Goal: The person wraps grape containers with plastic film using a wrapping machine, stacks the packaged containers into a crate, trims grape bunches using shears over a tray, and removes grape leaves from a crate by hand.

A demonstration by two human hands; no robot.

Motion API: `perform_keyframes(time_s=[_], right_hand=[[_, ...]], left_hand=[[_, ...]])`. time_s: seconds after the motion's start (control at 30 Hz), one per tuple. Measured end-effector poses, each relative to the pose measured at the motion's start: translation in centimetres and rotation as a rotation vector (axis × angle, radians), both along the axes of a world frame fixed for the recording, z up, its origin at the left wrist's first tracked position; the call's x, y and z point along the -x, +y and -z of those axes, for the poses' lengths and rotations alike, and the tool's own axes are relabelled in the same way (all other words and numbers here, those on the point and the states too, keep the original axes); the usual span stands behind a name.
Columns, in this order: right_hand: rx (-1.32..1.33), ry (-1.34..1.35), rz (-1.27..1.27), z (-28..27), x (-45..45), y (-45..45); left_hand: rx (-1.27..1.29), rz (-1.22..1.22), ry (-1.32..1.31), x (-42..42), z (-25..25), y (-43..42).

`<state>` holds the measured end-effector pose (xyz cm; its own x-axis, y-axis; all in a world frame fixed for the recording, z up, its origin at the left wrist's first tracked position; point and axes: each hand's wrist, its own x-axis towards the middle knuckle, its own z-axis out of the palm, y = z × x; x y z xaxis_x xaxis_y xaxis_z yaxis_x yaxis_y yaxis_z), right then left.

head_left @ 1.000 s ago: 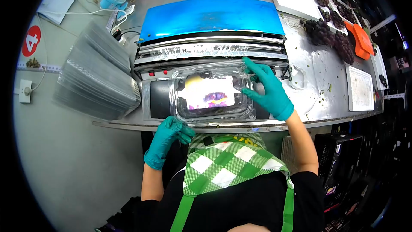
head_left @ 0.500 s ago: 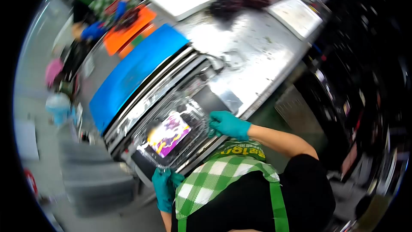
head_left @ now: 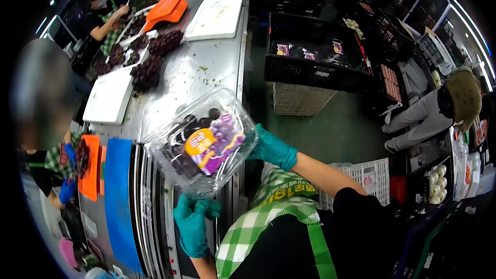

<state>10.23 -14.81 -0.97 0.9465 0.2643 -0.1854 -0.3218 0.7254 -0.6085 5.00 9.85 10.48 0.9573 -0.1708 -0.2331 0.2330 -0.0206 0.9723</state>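
A clear plastic clamshell of dark grapes (head_left: 178,142), with a purple and orange label, is tilted in front of me above the packing machine. My right hand (head_left: 274,147), in a teal glove, grips its right side, the fingers partly hidden behind the plastic. At the near edge of the box is my left hand (head_left: 195,223), also gloved in teal, its fingers curled against the lower rim. The machine's metal rails (head_left: 150,212) run beneath the box, beside a blue panel (head_left: 121,201).
Dark grape bunches (head_left: 147,72) lie on the steel table (head_left: 199,72) among white trays (head_left: 214,18). Orange trays (head_left: 165,10) are farther back and at left. A black crate (head_left: 318,75) holding labelled packs stands right of the table. Co-workers are at left; another person (head_left: 429,108) bends at right.
The clamshell has come up off the machine between my hands. My view has swung to the right, bringing the black crate and the person at right into sight.
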Motion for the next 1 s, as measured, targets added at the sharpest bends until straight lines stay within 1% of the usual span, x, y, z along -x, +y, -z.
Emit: perform_keyframes(time_s=[0.03, 0.07, 0.17, 0.2, 0.27, 0.3, 0.33, 0.37, 0.43, 0.5, 0.53, 0.57, 0.6, 0.63, 0.7, 0.73, 0.77, 0.8, 0.83, 0.87, 0.9, 0.93, 1.0], right_hand=[[-0.089, 0.002, 0.025, -0.1, -0.8, -1.3], [-0.097, -0.044, 0.061, 0.2, -1.6, -2.6], [-0.422, -0.125, 0.213, 1.0, -4.9, -5.3], [-0.481, -0.160, 0.276, 2.1, -6.6, -6.8], [-0.482, -0.195, 0.343, 2.6, -9.7, -10.7], [-0.486, -0.218, 0.375, 2.4, -11.6, -13.1], [-0.325, -0.246, 0.494, 2.1, -13.3, -15.7], [-0.343, -0.241, 0.531, 2.4, -14.8, -18.2], [-0.373, -0.221, 0.600, 3.2, -17.5, -23.8], [-0.516, -0.191, 0.579, 5.7, -20.2, -29.6], [-0.462, -0.166, 0.666, 6.9, -21.7, -32.5], [-0.407, -0.138, 0.750, 7.7, -23.1, -35.0], [-0.370, -0.132, 0.804, 8.1, -24.3, -37.3], [-0.314, -0.048, 0.918, 9.4, -25.8, -39.9], [-0.514, -0.166, 0.779, 13.4, -27.4, -44.8], [-0.421, -0.029, 0.908, 13.1, -28.7, -46.3], [-0.325, 0.108, 1.031, 12.7, -30.1, -47.5], [-0.337, 0.076, 1.066, 15.4, -31.4, -49.2], [-0.377, 0.215, 1.182, 15.8, -32.4, -50.4], [-0.382, 0.276, 1.214, 16.4, -33.1, -51.6], [-0.390, 0.341, 1.242, 18.0, -33.4, -53.1], [-0.413, 0.274, 1.229, 22.6, -34.3, -55.6], [-0.338, 0.349, 1.286, 26.8, -35.5, -58.9]], left_hand=[[-0.002, 0.036, 0.037, -1.0, -0.2, -1.8], [-0.020, 0.094, 0.052, -2.2, 0.1, -3.5], [0.004, 0.243, 0.031, -7.2, 2.9, -8.1], [0.014, 0.273, 0.026, -9.1, 3.4, -10.7], [0.031, 0.370, -0.006, -13.0, 4.6, -16.3], [-0.032, 0.413, -0.008, -14.9, 5.4, -19.0], [-0.058, 0.447, -0.048, -17.0, 6.1, -22.0], [-0.088, 0.481, -0.085, -18.8, 6.5, -24.8], [-0.093, 0.538, -0.048, -23.1, 6.4, -30.6], [-0.115, 0.600, 0.013, -27.5, 7.2, -36.0], [-0.120, 0.585, 0.034, -29.4, 7.3, -38.9], [-0.125, 0.635, -0.094, -31.5, 9.3, -41.1], [-0.241, 0.671, -0.242, -33.3, 10.6, -43.4], [-0.347, 0.705, -0.393, -34.9, 11.5, -45.6], [-0.602, 0.727, -0.843, -37.6, 15.4, -48.4], [-0.747, 0.760, -0.885, -38.4, 17.8, -49.0], [-0.873, 0.873, -0.836, -38.9, 19.7, -49.2], [-1.000, 0.982, -0.777, -39.1, 21.3, -49.1], [-1.128, 1.086, -0.705, -39.1, 22.4, -48.7], [-1.042, 0.994, -0.782, -38.9, 22.9, -48.2], [-1.021, 0.994, -0.793, -38.9, 23.0, -48.2], [-0.999, 0.991, -0.803, -38.9, 22.9, -48.1], [-0.962, 1.011, -0.772, -39.4, 22.6, -48.4]])
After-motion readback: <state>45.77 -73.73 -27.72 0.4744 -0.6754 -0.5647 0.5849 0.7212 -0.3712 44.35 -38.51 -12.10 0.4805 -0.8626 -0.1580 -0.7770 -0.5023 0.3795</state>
